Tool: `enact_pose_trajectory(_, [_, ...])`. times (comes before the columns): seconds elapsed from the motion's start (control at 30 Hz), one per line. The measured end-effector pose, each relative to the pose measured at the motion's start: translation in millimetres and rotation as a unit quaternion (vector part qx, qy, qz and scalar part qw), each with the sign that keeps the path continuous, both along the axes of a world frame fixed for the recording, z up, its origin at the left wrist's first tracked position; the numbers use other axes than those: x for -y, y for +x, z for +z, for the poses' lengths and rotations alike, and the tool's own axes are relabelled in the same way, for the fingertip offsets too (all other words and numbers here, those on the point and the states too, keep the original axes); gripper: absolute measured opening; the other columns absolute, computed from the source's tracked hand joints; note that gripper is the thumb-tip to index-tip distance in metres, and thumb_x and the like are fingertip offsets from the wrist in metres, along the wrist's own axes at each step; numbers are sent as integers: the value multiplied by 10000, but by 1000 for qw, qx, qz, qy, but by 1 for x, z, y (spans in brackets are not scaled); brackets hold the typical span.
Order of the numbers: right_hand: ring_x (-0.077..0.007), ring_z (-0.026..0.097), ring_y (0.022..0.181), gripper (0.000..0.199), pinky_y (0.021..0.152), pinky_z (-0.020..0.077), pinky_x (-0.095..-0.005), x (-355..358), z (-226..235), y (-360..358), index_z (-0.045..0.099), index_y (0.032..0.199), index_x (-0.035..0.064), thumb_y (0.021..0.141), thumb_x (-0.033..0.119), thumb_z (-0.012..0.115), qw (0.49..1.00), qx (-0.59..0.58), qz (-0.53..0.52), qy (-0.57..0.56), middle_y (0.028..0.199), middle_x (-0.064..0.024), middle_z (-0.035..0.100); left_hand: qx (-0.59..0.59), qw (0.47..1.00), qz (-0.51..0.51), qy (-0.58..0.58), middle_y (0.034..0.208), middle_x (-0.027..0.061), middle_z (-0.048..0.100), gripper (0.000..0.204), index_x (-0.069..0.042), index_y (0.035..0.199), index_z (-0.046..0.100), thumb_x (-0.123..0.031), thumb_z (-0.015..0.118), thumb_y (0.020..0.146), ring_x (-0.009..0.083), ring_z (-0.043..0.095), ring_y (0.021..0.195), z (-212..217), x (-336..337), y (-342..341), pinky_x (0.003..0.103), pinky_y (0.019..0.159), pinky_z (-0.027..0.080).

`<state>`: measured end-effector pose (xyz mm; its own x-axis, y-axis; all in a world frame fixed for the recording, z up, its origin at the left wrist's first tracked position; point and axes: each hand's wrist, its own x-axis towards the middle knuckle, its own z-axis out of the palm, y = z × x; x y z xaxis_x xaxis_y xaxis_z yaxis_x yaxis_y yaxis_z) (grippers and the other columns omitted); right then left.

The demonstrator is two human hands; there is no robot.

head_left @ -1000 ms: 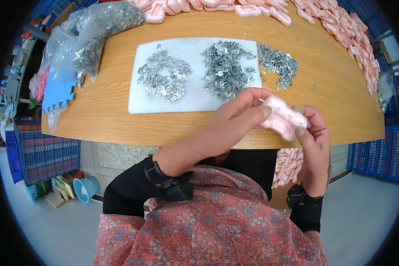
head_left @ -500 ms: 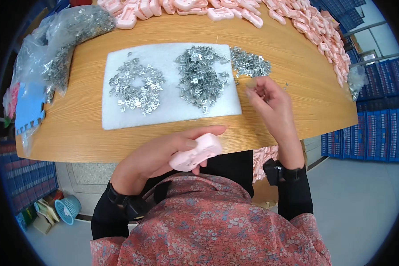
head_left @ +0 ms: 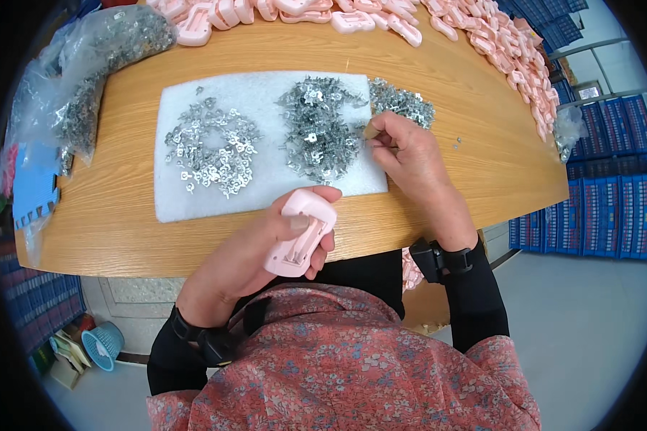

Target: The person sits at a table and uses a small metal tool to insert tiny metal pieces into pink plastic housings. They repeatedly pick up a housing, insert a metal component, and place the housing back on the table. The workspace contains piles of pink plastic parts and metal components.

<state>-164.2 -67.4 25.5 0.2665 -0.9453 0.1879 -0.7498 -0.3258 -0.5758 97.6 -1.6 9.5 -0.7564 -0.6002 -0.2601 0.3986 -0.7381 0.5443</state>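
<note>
My left hand [head_left: 255, 237] is closed round a pink plastic casing [head_left: 314, 205], tilted so that its long slot-like recess faces up, with the thumb at the recess's edge. My right hand [head_left: 417, 159] has thumb and forefinger pinched together at the right side of a heap of small grey metal clips [head_left: 316, 136]; whatever sits between the fingertips is too small to make out. That heap lies on a white foam sheet [head_left: 266, 194]. Left of it on the same sheet is a looser heap of shiny flat metal tabs [head_left: 219, 158].
Another heap of metal pieces [head_left: 402, 103] lies right of the sheet, partly behind my right hand. Many pink casings [head_left: 474, 32] line the table's far and right edges. Clear bags of metal parts [head_left: 115, 54] and a blue foam mat [head_left: 36, 183] are at left. Blue crates [head_left: 589, 215] stand at right.
My right hand has moved left from beside the sheet to the clip heap's edge. My left hand has turned the pink casing more upright, so its recess now shows.
</note>
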Motion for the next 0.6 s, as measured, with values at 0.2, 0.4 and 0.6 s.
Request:
enact_pose_trajectory(0.2, [-66, 572, 794, 132, 725, 463, -239, -15, 4, 1, 586, 946, 59, 867, 16, 683, 957, 243, -75, 138, 819, 13, 610, -27, 996, 69, 42, 985, 119, 644, 567, -66, 1425, 427, -307, 581, 936, 198, 649, 808, 0, 5, -9, 329, 693, 556])
enact_pose_trajectory(0.4, [-60, 583, 838, 171, 793, 467, -218, -45, 7, 20, 562, 1009, 66, 895, 11, 678, 838, 493, -58, 227, 911, 15, 622, 60, 984, 166, -9, 1054, 97, 629, 574, -84, 1448, 397, -64, 614, 917, 166, 649, 886, 14, 8, -33, 331, 777, 568])
enact_pose_trajectory(0.6, [-51, 582, 797, 174, 748, 478, -211, -65, 3, 39, 554, 1003, 73, 903, -3, 674, 779, 576, -24, 248, 921, 3, 637, 79, 975, 201, -57, 1026, 65, 612, 588, -85, 1441, 408, -26, 639, 903, 149, 630, 846, 9, 11, -46, 312, 756, 547])
